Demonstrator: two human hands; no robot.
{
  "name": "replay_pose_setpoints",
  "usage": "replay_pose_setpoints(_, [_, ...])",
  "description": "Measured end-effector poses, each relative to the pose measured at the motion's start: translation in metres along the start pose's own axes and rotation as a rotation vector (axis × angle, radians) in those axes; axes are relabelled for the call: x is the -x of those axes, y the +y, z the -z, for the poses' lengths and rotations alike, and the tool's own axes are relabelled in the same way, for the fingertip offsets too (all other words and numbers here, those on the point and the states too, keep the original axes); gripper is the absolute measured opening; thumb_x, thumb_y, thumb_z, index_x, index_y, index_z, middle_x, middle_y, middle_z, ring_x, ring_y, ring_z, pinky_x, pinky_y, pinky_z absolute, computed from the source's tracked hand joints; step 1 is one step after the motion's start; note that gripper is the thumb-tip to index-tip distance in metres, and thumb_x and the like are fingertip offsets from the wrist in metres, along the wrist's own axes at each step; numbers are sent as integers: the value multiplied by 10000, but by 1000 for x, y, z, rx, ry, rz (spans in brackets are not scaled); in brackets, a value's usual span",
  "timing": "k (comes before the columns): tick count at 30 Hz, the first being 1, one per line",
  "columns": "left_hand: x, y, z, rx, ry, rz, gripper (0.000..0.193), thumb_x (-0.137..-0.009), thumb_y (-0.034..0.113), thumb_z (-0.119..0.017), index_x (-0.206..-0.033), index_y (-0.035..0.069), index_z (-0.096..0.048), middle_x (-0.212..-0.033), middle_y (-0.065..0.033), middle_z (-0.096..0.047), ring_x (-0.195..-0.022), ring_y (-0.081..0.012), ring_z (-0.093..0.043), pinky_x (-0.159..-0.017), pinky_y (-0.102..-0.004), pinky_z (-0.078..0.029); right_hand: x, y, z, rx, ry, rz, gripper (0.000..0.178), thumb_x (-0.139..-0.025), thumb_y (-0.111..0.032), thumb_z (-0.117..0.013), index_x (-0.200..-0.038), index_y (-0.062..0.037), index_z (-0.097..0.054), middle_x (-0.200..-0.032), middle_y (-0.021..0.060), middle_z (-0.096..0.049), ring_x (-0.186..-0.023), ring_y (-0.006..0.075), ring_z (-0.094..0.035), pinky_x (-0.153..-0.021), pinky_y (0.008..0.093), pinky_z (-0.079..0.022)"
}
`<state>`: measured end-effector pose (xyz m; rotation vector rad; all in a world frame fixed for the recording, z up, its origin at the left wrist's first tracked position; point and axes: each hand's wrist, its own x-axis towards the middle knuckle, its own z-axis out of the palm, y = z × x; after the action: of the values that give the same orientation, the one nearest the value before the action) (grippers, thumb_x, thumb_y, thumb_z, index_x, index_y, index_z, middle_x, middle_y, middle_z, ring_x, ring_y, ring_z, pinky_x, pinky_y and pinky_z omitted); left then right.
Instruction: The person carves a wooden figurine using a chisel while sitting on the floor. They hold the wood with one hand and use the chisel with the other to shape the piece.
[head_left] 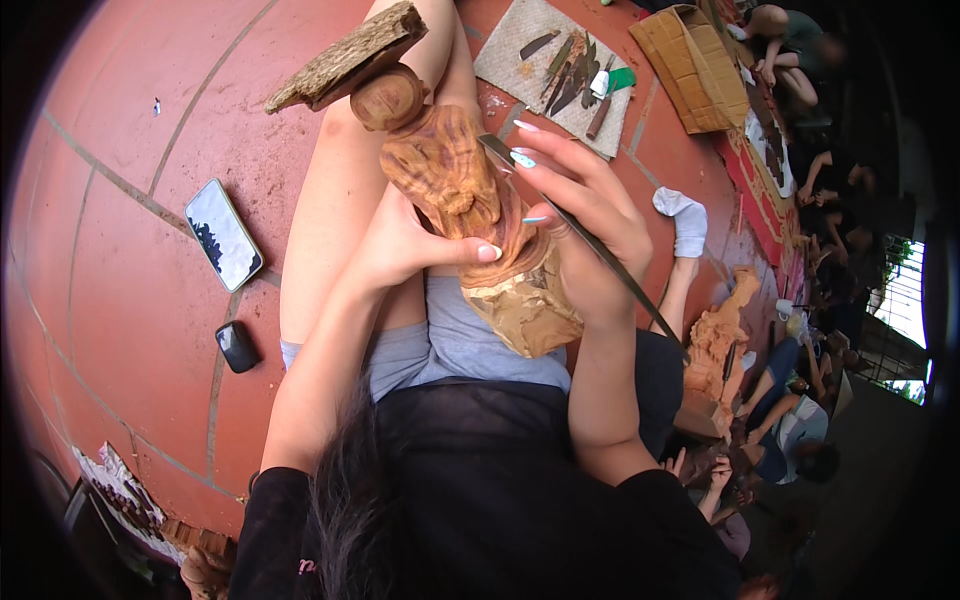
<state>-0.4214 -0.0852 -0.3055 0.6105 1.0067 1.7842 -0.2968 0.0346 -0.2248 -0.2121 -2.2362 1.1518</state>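
A carved wooden figure [440, 165] lies tilted over my lap, its lower end [530, 305] covered in tan, tape-like wrapping. My left hand [425, 248] is closed around the figure's near side, thumb pressed across the carved folds. In my right hand [598, 225] is a long, thin, dark metal carving tool [622, 270], pinched between thumb and fingers. Its flat tip rests at or very near the figure's right edge; actual contact cannot be made out. The tool's other end slants down toward my right forearm. At the figure's far end sits a rounded wooden part [388, 97].
A rough bark-sided wood piece [350, 55] lies beyond the figure. Several carving tools lie on a pale mat [510, 50] at far right, near a cardboard box [690, 70]. A phone [223, 235] and a black mouse-shaped object [237, 346] lie left; another carving [722, 335] and people are right.
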Motion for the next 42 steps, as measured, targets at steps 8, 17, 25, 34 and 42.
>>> replay_pose_setpoints(8, [-3, -15, 13, 194, -40, 30, 832, -503, -17, -816, -1265, -10, -480, -1173, -109, -594, -1096, -223, -590, -983, -357, -468, 16, 0, 8, 139, -224, 106, 282, -761, 18, -666, -1041, 47, -655, -1077, 205, -682, -1025, 326, -668, -971, 449, -489])
replay_pose_setpoints(17, [6, -23, 4, 373, -22, 55, 811, -449, -41, -768, -1220, -11, -518, -1102, -128, -635, -1040, -245, -616, -970, -361, -470, 14, -6, 11, 106, -307, 147, 231, -794, -66, -694, -991, 47, -653, -1024, 189, -685, -971, 329, -674, -859, 392, -547])
replay_pose_setpoints(25, [7, -14, 11, 220, -1, 96, 757, -444, -27, -750, -1171, -32, -537, -1023, -103, -638, -957, -222, -642, -910, -346, -506, 4, -8, 7, 188, -314, 203, 216, -807, -77, -688, -985, 41, -660, -1014, 183, -682, -961, 321, -674, -820, 366, -556])
replay_pose_setpoints(34, [10, -16, 14, 188, 34, 20, 647, -486, -13, -809, -1095, -9, -590, -1011, -68, -662, -968, -183, -621, -935, -313, -463, -6, -3, 3, 201, -282, 228, 250, -691, 50, -665, -940, 39, -654, -912, 145, -676, -845, 306, -682, -721, 348, -566])
replay_pose_setpoints(42, [10, -21, 16, 166, 28, 18, 676, -490, -7, -822, -1118, -1, -572, -1027, -62, -648, -980, -177, -606, -951, -316, -451, -9, -4, 0, 251, -271, 226, 233, -722, 53, -658, -954, 40, -662, -937, 157, -680, -863, 299, -679, -740, 345, -560])
